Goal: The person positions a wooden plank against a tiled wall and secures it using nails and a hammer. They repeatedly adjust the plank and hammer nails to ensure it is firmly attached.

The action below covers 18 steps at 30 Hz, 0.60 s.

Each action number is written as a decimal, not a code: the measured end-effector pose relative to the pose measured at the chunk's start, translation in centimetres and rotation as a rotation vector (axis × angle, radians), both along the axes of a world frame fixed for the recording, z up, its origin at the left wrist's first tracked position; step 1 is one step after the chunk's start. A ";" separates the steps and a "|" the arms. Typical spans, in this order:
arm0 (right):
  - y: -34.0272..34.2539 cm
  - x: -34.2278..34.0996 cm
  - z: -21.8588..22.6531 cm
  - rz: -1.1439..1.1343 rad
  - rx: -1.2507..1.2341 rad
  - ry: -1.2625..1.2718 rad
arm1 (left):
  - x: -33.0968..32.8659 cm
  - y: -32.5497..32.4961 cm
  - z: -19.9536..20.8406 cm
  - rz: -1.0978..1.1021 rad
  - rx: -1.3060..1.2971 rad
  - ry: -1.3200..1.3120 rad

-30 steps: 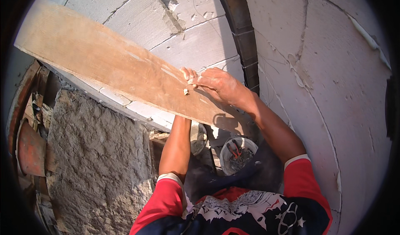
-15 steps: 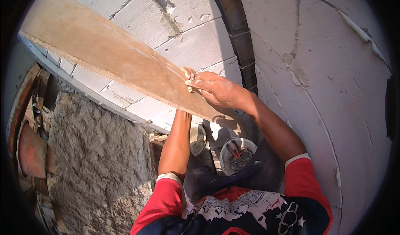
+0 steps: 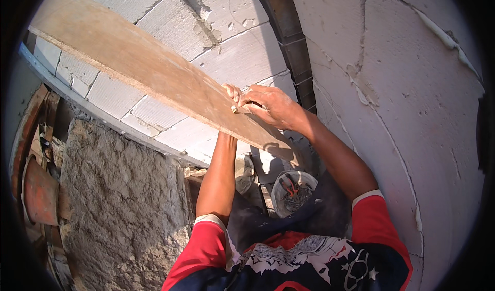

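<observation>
A long wooden board [image 3: 139,59] slants from the upper left down toward my lap. My left hand [image 3: 232,91] reaches beneath it, and its fingertips curl over the far edge, closed on the board. Over the board's near end, my right hand [image 3: 270,105] is closed, with thumb and fingers bent together; what they pinch, if anything, is hidden. Just left of those fingertips, a small pale lump [image 3: 234,109] sticks up from the board's face; I cannot tell its kind.
White block wall [image 3: 237,59] stands ahead, and a pale wall [image 3: 392,110] rises close on my right. Between them runs a dark tied column [image 3: 291,38]. A bucket [image 3: 283,198] with orange-handled pliers [image 3: 292,187] sits below, near rough mortar [image 3: 124,182] and an orange container [image 3: 41,193].
My right hand has drawn back slightly to the right from the pale lump, its fingers more bent. The board shifts slightly in view; my left hand keeps its hold.
</observation>
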State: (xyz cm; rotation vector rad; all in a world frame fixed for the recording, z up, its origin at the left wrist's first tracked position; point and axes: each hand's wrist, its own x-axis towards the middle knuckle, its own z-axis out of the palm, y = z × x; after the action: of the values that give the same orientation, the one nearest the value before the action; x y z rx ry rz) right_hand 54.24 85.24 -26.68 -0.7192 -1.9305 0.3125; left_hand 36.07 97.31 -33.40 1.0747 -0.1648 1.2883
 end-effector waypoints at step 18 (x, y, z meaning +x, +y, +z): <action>0.5 0.4 1.5 -0.066 0.004 -0.082 | -2.6 4.0 -4.8 -0.078 -0.032 0.295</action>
State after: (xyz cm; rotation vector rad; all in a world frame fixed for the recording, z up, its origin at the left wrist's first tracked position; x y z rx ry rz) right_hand 54.64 85.79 -25.21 -0.8024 -1.9798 0.2417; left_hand 33.51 101.30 -38.24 1.2054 0.0359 1.0457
